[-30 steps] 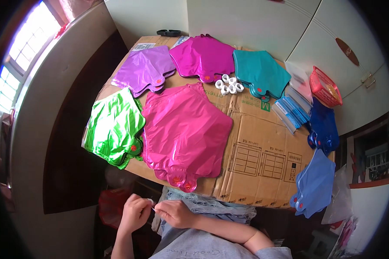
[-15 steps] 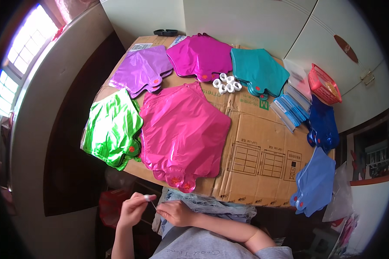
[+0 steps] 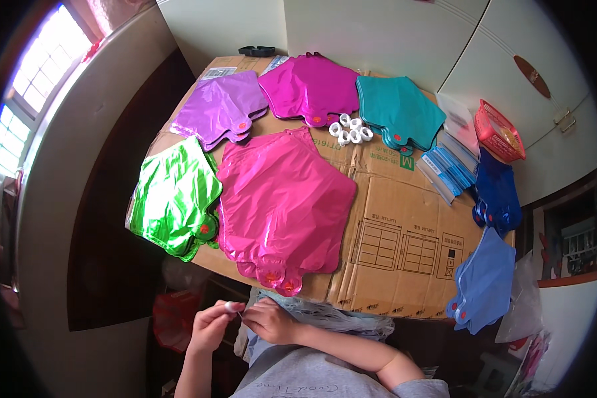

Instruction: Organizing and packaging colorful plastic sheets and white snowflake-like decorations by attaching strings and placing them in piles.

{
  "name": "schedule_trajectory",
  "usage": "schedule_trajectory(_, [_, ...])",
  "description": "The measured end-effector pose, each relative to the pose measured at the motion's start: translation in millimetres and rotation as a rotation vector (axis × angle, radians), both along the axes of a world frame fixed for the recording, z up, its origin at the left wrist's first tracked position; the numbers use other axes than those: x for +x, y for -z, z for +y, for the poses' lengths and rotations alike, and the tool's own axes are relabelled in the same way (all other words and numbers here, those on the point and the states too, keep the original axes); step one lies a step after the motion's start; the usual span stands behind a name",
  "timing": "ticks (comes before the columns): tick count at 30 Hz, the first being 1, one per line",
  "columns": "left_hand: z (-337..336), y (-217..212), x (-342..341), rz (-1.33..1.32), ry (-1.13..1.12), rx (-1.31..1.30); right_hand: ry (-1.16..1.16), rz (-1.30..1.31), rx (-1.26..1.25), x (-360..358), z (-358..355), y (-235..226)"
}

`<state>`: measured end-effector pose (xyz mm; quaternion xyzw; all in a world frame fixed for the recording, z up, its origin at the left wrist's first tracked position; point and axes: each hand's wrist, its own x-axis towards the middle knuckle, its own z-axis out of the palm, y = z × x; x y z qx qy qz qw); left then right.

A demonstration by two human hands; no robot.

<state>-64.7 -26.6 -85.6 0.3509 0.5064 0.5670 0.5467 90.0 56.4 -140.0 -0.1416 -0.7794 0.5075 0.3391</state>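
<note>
Close to my body, below the table's near edge, my left hand point(image 3: 211, 325) pinches a small white roll point(image 3: 233, 307) at its fingertips. It looks like the white rolls point(image 3: 343, 136) grouped on the cardboard. My right hand point(image 3: 270, 321) is closed beside it, fingertips pressed together on a thin pale strip point(image 3: 240, 316) that runs to the roll. Just beyond my hands lies a stack of pink foil balloons point(image 3: 285, 199), flat, its tabs with red marks pointing toward me.
Flat foil stacks ring the cardboard point(image 3: 404, 292): green point(image 3: 176, 199), lilac point(image 3: 220, 106), magenta point(image 3: 310, 86), teal point(image 3: 401, 109), dark blue point(image 3: 497, 192) and light blue point(image 3: 484, 282). Blue-and-white packets point(image 3: 448, 169) and a red basket point(image 3: 501, 131) sit far right. Cabinets stand behind.
My left hand has moved slightly right, closer to my right hand. The strip between them is shorter, and the white roll shows more. The view has shifted slightly.
</note>
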Motion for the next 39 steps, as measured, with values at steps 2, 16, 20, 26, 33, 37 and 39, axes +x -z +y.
schedule_trajectory(2, [9, -6, -1, 0.763, 0.144, -0.047, 0.021, -0.028, 0.032, 3, 2, 2])
schedule_trajectory(16, [21, 37, -43, 1.677, 0.526, 0.276, 0.190, -1.061, 0.307, 177, -13, 61])
schedule_trajectory(20, [15, 46, -111, 1.886, 0.635, -0.127, 0.299, -0.888, 0.464, 176, -16, 61])
schedule_trajectory(26, [-69, 20, -320, 2.406, -0.170, -0.387, 0.334, -0.857, 0.466, 175, -16, 63])
schedule_trajectory(33, [-106, -83, -415, 2.963, -0.612, -1.126, 0.257, -0.946, 0.370, 170, -14, 52])
schedule_trajectory(37, [-81, -116, -396, 2.872, -0.720, -1.070, 0.163, -1.072, 0.317, 169, -13, 52])
schedule_trajectory(39, [-60, -119, -367, 2.717, -0.562, -0.890, 0.161, -0.994, 0.295, 161, -8, 24])
